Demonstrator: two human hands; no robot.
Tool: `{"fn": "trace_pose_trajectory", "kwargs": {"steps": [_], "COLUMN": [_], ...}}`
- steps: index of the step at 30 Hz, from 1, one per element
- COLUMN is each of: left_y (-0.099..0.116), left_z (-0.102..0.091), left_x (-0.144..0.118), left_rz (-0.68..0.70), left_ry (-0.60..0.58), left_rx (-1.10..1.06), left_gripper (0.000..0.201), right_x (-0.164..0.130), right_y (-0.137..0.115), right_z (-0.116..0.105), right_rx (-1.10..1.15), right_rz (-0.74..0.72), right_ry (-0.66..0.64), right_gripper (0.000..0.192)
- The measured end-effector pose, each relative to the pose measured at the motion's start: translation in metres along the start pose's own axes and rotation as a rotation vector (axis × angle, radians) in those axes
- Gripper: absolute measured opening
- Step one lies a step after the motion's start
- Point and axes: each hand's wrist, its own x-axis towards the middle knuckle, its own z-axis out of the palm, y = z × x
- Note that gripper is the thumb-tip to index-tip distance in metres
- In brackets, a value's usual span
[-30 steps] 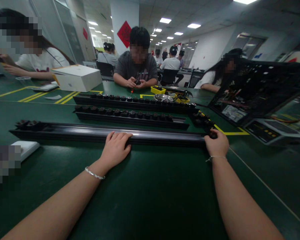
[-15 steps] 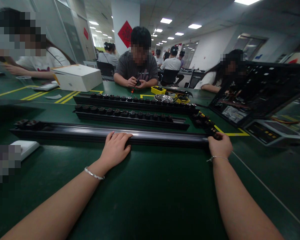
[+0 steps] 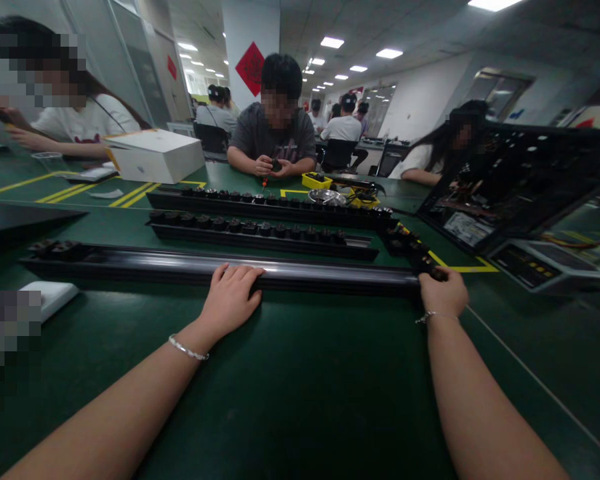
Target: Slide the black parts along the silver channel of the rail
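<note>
Green table (image 3: 300, 373) with yellow lines, three long black rails (image 3: 260, 239) lying crosswise, white box (image 3: 153, 155), white pad (image 3: 50, 297) at left, yellow tray (image 3: 316, 179), steel bowl (image 3: 327, 195), black panel (image 3: 510, 187) at right

An assembly workshop, it seems: seated workers (image 3: 274, 137) share a long green table (image 3: 300, 373) marked with yellow tape (image 3: 460, 267), under ceiling strip lights (image 3: 331, 41), beside rails of parts (image 3: 260, 230).
</note>
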Motion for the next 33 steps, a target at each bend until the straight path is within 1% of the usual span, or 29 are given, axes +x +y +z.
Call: {"fn": "trace_pose_trajectory", "kwargs": {"steps": [10,18,23,26,28,33], "left_y": [-0.002,-0.002,-0.002,-0.002,-0.002,-0.001], "left_z": [0.001,0.0,0.0,0.0,0.0,-0.001], "left_x": [0.0,0.0,-0.001,-0.001,-0.001,-0.001], "left_rz": [0.0,0.003,0.005,0.002,-0.004,-0.013], "left_ry": [-0.001,-0.008,-0.004,-0.004,-0.007,-0.02], "left_rx": [-0.005,-0.022,-0.045,-0.049,-0.043,-0.028], "left_gripper": [0.037,0.036,0.036,0.036,0.036,0.036], "right_x": [0.001,0.013,0.032,0.046,0.056,0.084], "right_y": [0.001,0.008,0.024,0.035,0.04,0.048], "right_z": [0.0,-0.004,-0.008,-0.006,-0.003,0.014], "right_rx": [0.01,0.031,0.057,0.06,0.05,-0.012], "right_rz": [0.014,0.071,0.149,0.171,0.148,0.074], "right_ry": [0.029,0.044,0.106,0.121,0.096,-0.012], "right_gripper": [0.038,0.039,0.044,0.045,0.042,0.03]}}
